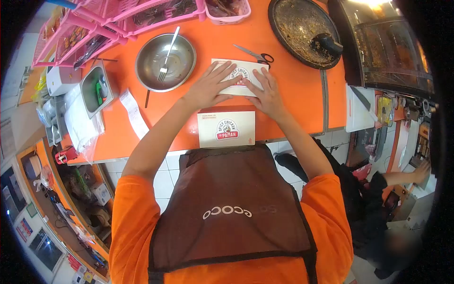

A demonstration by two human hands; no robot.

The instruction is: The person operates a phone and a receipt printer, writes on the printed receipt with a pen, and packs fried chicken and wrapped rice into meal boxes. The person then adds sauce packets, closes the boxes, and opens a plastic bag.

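Note:
Both palms rest on the lid of a white cardboard food box [222, 64] printed with a chicken logo. My left hand [208, 85] lies on its left side with fingers spread. On the right side of the lid, my right hand [263, 92] also has its fingers stretched apart. A second white food box [206, 129] with the same logo sits nearer me at the table's front edge, shut. Just behind the first box lies a pair of scissors [257, 55] with black handles, partly hidden by it.
A metal bowl [143, 59] holding a fork [167, 59] stands at left, near a paper receipt [133, 111] and a metal tray [111, 90]. Pink racks [120, 21] line the back. A stone mortar [293, 28] with pestle [327, 45] is back right. Another person [378, 203] is at right.

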